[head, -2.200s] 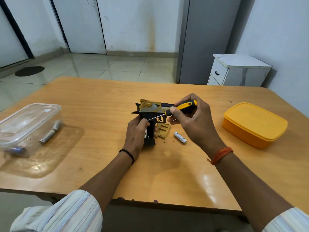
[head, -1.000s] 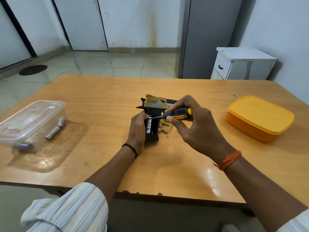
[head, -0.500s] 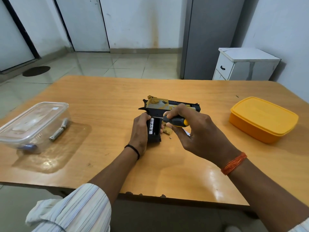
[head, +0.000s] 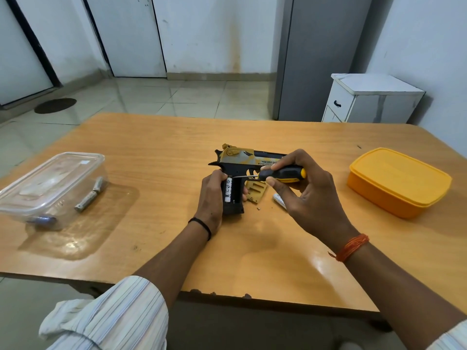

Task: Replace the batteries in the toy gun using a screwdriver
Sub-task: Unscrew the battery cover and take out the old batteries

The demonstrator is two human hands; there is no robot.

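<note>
Lying on its side just right of the frame's centre, the toy gun [head: 242, 162] rests on the wooden counter [head: 156, 152] with its black grip pointing toward the lower edge and its gold-and-black slide running to the right. The grip's battery bay is open, and a white battery [head: 228, 188] sits along its left side. The left hand [head: 211, 198] wraps around the grip from the left, fingers curled behind it and thumb near the battery's top end. The right hand [head: 307, 190] is closed around the black-and-yellow handle of a screwdriver [head: 275, 174], held roughly level, its thin metal shaft reaching left so the tip meets the top of the battery bay. Just right of the grip, partly under the right hand, lies the gold battery cover [head: 256, 192], flat on the counter, with a tiny screw [head: 258, 208] near its lower corner. A loose battery [head: 279, 200] lies just beyond, mostly hidden by the right palm. At the left of the frame stands a clear plastic container [head: 50, 185] with its lid on, holding two grey batteries end to end and a darker object I cannot make out. At the right edge sits a closed yellow container [head: 399, 181]. A white cabinet [head: 371, 98] stands on the floor at the upper right.
</note>
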